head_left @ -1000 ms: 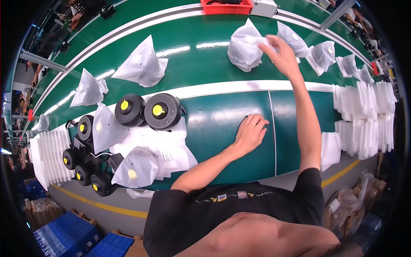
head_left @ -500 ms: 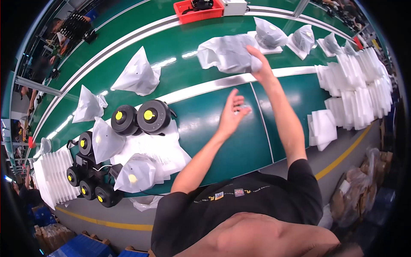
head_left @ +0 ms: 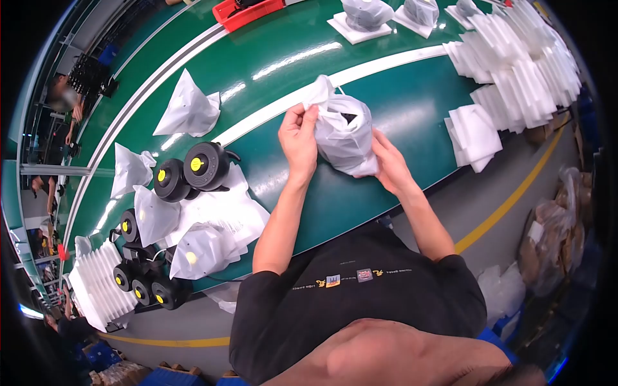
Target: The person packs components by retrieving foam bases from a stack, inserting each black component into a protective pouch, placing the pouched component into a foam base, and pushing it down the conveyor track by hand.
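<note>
A white plastic bag is held up over the near green work surface, its gathered mouth at the upper left. Through a gap at its top a dark item shows; the rest of that item is hidden. My left hand pinches the bag's mouth between thumb and fingers. Against the lower right side of the bag, my right hand grips it, with some fingertips hidden behind and under it. To the left, black round devices with yellow stickers rest by white sheets.
Filled white bags stand along the green belt. More bags sit on foam pads at the back. Stacks of white foam sleeves are at the right, and another stack is at the left. A red bin is at the far side.
My right hand has brought the bag from over the belt toward me. My left hand, open and free before, now grips the bag's mouth. The view has shifted.
</note>
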{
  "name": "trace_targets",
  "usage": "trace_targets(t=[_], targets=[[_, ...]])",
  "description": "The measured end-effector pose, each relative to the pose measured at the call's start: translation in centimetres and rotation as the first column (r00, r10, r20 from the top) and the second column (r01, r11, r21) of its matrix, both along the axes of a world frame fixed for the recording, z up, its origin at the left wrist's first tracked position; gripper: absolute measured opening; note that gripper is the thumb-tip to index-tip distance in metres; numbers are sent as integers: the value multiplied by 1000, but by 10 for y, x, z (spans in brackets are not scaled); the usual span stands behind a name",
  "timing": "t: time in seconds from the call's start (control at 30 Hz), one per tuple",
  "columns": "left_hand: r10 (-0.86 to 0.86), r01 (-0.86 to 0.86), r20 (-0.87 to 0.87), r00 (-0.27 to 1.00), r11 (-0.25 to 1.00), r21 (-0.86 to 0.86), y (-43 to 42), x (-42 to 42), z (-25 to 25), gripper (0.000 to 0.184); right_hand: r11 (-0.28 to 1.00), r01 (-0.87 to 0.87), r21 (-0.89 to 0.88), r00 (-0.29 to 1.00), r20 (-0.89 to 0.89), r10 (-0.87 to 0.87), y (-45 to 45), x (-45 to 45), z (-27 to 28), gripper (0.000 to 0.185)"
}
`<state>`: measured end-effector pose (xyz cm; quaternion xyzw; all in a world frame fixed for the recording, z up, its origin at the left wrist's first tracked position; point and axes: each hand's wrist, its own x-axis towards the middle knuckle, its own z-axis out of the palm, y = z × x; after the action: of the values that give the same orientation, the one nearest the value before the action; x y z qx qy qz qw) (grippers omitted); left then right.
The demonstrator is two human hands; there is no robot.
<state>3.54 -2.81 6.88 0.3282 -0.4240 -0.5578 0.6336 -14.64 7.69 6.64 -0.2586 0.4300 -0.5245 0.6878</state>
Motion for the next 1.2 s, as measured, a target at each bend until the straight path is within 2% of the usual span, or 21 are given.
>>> trace_targets(t=[0.03,0.07,0.1,0.13,0.17,0.2,0.3,0.33,0.43,0.53,0.57,0.63,0.67,0.73,0.77,0.83,0.97,1.03,1.1,1.2], targets=[[13,-13,-2,1000,1000,-8,0,-1,4,15,1000,0,8,991,-133,1,5,0,5,67],[26,-26,-7,1000,1000,-17,-1,-2,8,15,1000,-20,9,982,-189,21,6,-1,8,75],[38,-39,-9,999,999,-24,-1,-3,10,14,985,-24,-171,868,-492,-64,9,0,7,78],[28,-29,-50,998,999,-33,-3,-1,6,14,939,-87,-333,662,-724,-196,10,1,5,82],[34,-36,-56,998,999,-35,-2,-2,6,14,870,-196,-453,392,-849,-354,12,2,4,86],[39,-42,-62,997,999,-34,0,-4,10,14,840,-168,-516,376,-821,-429,9,2,10,88],[2,-4,-26,1000,998,-58,6,-6,20,14,810,-119,-575,419,-769,-484,1,1,31,83],[-20,19,-4,1000,997,-73,8,-6,22,14,817,-108,-567,436,-765,-473,-4,0,32,59],[-94,107,194,976,993,-58,8,-4,27,13,734,-285,-617,285,-786,-550,-14,-10,36,31],[-135,191,377,916,975,-115,10,-7,36,12,622,-385,-682,407,-730,-549,-18,-8,43,15],[-88,220,549,831,959,-180,14,-7,41,12,663,-365,-654,424,-751,-507,-17,-10,44,14],[54,311,812,582,907,-283,22,-6,48,15,737,-330,-590,457,-783,-422,-17,-13,44,12],[148,365,807,572,835,-412,24,-8,46,14,751,-292,-592,460,-776,-432,-16,-13,42,10],[229,381,801,553,785,-488,28,-12,36,13,777,-218,-591,462,-764,-451,-16,-11,35,8],[271,392,795,542,755,-525,30,-12,31,12,819,-98,-565,583,-700,-414,-14,-7,32,6],[207,422,800,563,760,-494,33,-8,31,16,886,127,-446,780,-507,-367,-12,1,29,6],[65,516,812,580,742,-428,33,6,36,28,827,-100,-553,617,-687,-384,-14,-2,44,17],[27,547,807,590,722,-424,31,12,36,33,732,-261,-629,590,-704,-395,-19,-9,35,20],[1,553,792,610,716,-427,29,15,33,36,647,-328,-688,569,-691,-446,-24,-12,24,14],[-49,571,775,631,705,-420,19,22,25,25,599,-420,-682,562,-714,-419,-26,-20,20,11]])
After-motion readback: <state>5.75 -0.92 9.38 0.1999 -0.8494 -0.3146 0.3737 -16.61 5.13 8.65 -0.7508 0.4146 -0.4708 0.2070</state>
